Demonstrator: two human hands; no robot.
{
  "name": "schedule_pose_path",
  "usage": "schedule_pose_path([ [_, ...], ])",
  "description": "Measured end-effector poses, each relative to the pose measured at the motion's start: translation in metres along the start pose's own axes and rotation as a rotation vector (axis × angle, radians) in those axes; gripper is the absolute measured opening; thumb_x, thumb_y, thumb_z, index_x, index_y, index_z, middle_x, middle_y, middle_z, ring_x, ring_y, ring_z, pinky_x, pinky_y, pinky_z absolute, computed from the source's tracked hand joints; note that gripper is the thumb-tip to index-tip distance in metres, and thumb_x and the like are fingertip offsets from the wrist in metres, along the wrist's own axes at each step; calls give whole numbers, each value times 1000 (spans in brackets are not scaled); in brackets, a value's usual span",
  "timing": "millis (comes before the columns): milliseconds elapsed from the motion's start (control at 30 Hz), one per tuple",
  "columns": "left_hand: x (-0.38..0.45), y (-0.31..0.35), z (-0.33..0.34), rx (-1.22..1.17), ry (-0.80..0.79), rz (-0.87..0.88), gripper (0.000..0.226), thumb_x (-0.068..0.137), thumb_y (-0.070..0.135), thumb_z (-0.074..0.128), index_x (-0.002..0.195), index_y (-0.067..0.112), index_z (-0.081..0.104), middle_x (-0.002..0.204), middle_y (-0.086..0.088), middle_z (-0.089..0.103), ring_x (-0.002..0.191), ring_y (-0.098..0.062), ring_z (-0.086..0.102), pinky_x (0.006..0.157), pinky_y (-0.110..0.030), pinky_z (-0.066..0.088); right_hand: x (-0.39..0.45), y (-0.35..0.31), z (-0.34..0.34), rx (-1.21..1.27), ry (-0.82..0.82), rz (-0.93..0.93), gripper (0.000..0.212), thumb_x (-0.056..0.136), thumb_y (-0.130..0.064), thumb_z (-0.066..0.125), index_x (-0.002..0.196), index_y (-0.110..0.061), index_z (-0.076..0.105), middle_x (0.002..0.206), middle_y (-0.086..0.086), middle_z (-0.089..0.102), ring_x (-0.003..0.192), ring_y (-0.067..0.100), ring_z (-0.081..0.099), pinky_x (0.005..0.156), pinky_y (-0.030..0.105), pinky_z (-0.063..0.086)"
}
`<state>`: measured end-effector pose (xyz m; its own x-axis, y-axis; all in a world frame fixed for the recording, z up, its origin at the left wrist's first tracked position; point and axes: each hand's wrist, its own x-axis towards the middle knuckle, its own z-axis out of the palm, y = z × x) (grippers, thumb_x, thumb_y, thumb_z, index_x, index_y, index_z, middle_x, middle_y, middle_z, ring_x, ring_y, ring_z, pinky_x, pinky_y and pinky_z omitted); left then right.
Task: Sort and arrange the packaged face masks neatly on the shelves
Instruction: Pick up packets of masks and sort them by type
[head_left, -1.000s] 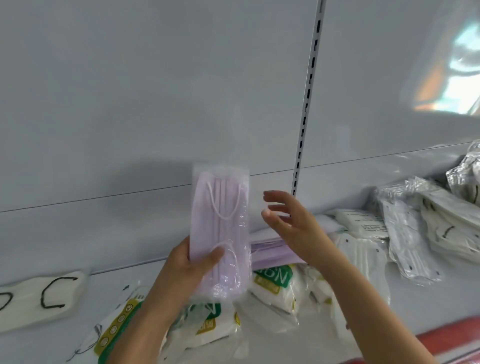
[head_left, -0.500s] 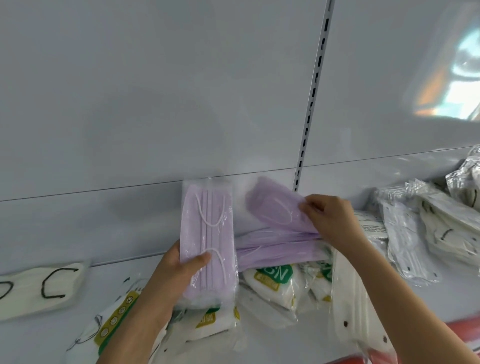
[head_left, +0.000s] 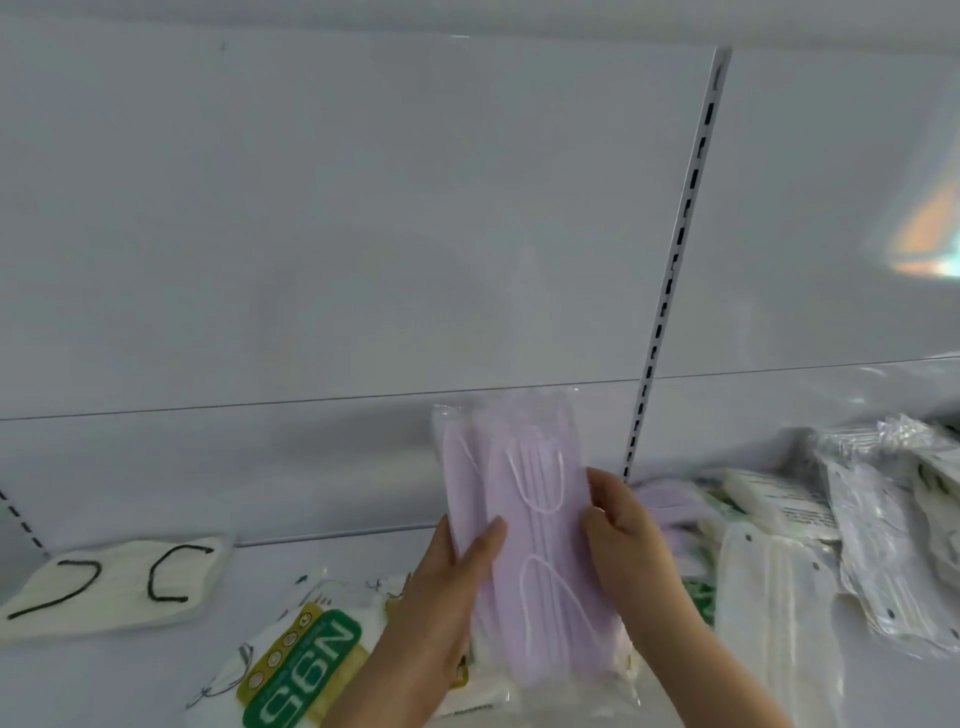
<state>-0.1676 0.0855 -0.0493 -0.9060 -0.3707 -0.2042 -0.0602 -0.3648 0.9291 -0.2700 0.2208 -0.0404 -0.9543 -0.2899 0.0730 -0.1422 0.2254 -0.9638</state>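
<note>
Two clear packs of purple face masks (head_left: 535, 535) stand upright and overlapped above the shelf, in front of the white back panel. My left hand (head_left: 452, 577) grips their left edge, thumb across the front. My right hand (head_left: 623, 535) holds the right edge with curled fingers. More purple mask packs (head_left: 660, 499) lie on the shelf behind my right hand. A green and yellow N95 pack (head_left: 306, 670) lies below my left forearm.
A white mask with black ear loops (head_left: 114, 587) lies at the left of the shelf (head_left: 78, 675). A heap of clear and white mask packs (head_left: 872, 530) fills the right side. A slotted upright rail (head_left: 670, 275) splits the back panel.
My right hand pulled a second purple pack from the shelf pile and brought it left onto the pack in my left hand. Both hands now hold the two packs together.
</note>
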Motion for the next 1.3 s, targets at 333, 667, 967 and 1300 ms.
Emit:
schedule_pose_path([
  [333, 2, -4, -6, 357, 126, 240, 77, 56, 55, 94, 122, 37, 59, 106, 10, 75, 95, -11, 73, 76, -25, 60, -25, -6, 15, 91, -122, -200, 4, 100, -32, 57, 101, -30, 59, 87, -15, 65, 82, 4, 63, 74, 20, 49],
  [667, 1, -15, -31, 175, 39, 33, 79, 39, 35, 96, 112, 17, 72, 100, -12, 78, 93, -34, 75, 81, -53, 60, 14, 26, -52, -557, -21, -379, 47, 100, -46, 48, 144, -30, 47, 149, -15, 47, 137, 6, 44, 114, 34, 38],
  [967, 1, -8, -43, 54, 138, 91, 81, 41, 37, 89, 116, 15, 70, 105, -8, 79, 94, -25, 76, 79, -39, 57, 64, 34, -48, -1193, -34, -202, 29, 103, -40, 42, 105, -21, 64, 105, 3, 70, 102, 29, 65, 69, 30, 37],
  [1300, -1, -7, -30, 88, 251, 110, 32, 86, 10, 76, 113, 23, 66, 105, -5, 78, 97, -26, 73, 83, -42, 58, 15, -6, -33, -448, 259, -298, 46, 92, -27, 63, 59, -10, 37, 50, 0, 31, 50, 17, 27, 49, 33, 23],
])
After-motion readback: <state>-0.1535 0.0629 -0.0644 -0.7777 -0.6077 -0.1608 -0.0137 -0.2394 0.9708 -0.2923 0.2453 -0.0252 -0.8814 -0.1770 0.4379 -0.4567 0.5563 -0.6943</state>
